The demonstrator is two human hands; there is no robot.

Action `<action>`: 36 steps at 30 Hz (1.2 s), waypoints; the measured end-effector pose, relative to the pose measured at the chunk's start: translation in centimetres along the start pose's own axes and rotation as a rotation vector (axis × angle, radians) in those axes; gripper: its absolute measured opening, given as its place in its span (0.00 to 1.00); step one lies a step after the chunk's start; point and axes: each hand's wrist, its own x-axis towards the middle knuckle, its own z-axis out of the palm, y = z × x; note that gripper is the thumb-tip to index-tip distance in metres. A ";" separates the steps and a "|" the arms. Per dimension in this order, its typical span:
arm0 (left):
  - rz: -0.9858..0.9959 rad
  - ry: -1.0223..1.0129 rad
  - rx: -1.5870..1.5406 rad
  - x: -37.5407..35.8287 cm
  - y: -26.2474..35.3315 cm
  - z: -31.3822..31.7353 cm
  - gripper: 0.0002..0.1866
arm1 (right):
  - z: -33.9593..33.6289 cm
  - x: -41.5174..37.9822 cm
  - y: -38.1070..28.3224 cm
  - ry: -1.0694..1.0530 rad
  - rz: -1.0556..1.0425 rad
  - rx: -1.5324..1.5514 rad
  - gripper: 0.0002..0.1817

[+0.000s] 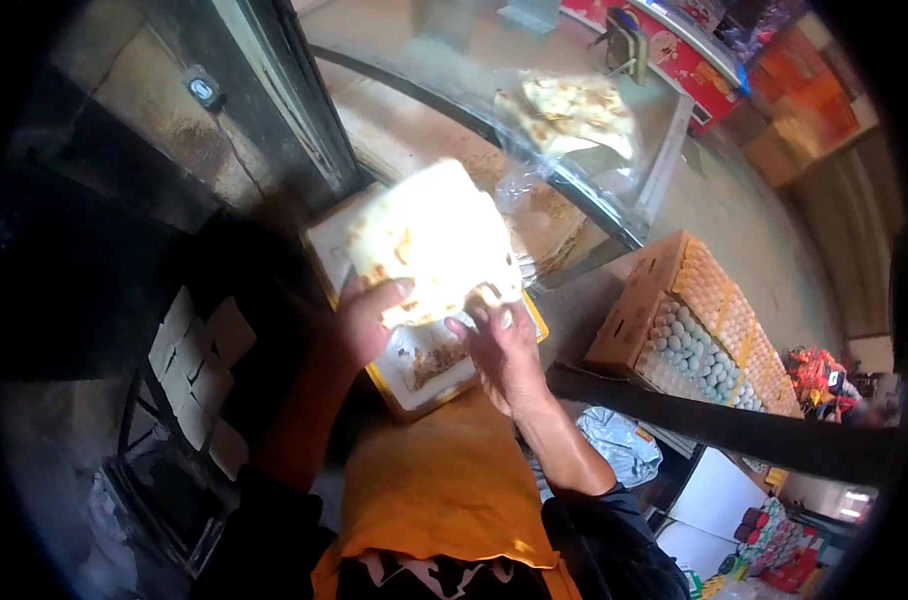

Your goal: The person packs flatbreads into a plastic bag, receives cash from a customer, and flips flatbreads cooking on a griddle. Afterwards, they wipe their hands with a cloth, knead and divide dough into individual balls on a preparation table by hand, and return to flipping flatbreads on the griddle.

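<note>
A pale flatbread (434, 235) with browned spots is held up in front of me, brightly lit on its upper face. My left hand (366, 318) grips its near left edge, thumb on top. At the near right edge, my right hand (502, 345) is closed on the same bread with the fingers bent. Below it lies a white tray (394, 372) with a yellow rim, with brown crumbs or residue inside. The bread hides much of the tray.
More flatbread (579, 105) lies on the glass counter, with clear plastic (522, 180) around it. At right stands a cardboard box (634, 300) beside trays of eggs (696, 350). Pale square pieces (199, 385) sit in the dark area at left. A dark bar (714, 415) crosses the right side.
</note>
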 end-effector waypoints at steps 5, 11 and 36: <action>0.080 -0.289 0.271 -0.8 -0.9 3.5 0.35 | 1.3 -1.2 -4.2 0.035 -0.113 0.125 0.22; 0.540 -0.079 0.826 8.3 0.3 5.3 0.19 | -2.6 -2.1 -10.4 0.136 -0.176 0.238 0.34; 0.221 -0.465 0.733 13.8 9.5 15.9 0.19 | 2.5 18.0 -20.1 0.127 -0.254 0.052 0.21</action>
